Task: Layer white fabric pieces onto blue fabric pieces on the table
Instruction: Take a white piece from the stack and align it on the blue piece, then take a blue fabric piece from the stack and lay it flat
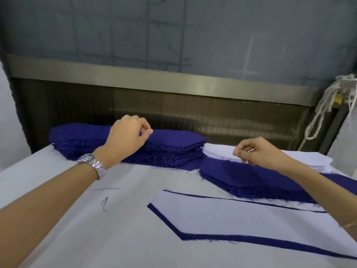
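**Entry: layering station, grey bench [125,219]**

- **Left hand** [127,136]: centre left of frame. Thumb and forefinger are closed in a pinch on the top blue piece [173,135] of the tall blue stack [170,153].
- **Right hand** [258,151]: centre right. The fingers are curled at the near edge of the white stack [218,150]. Whether a white ply is between them cannot be told.
- **Low blue stack** [251,180]: just in front of the white stack, under the right forearm.
- **Layered pair** [241,223]: lower right. A white piece lies on a blue one, with a narrow blue border showing round it.
- **Loose threads** [105,204]: on the bench, lower left of centre.

**Hazards (judged)**
- The frayed blue edges look likely to cling, so the pinch may lift several plies at once or drag the stack askew.
- The white plies look thin, and two could come away together.
- A careless drop would leave the blue border uneven.
- Stray threads could get trapped between layers.
- The right forearm, passing over the low blue stack, may scuff its top ply.

**Orientation**
- The layered pair's long axis runs left to right across the lower frame, dipping slightly toward the right.
- Its angled, pointed end faces left and its far end runs out of frame at right.
- The stacks seem to lie along much the same line.
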